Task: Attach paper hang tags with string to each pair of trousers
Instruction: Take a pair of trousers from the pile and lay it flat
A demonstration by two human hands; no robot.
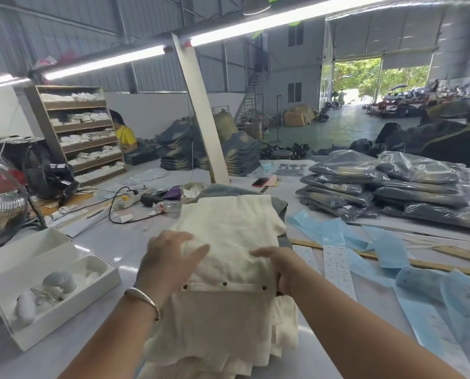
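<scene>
Cream trousers [228,269] stacked on table [113,247] | left hand [171,258] flat on top | right hand [280,266] gripping edge

1. You are in a garment factory's packing hall: corrugated metal walls [72,45] and strip lights [105,60] stand high above your grip.
2. Beyond your grip, folded jeans stacks [179,149] sit on the floor.
3. Right of your grip, bagged trousers [379,184] pile on the table [113,242].
4. Far left, a shelf unit [78,132] holds white packets.
</scene>
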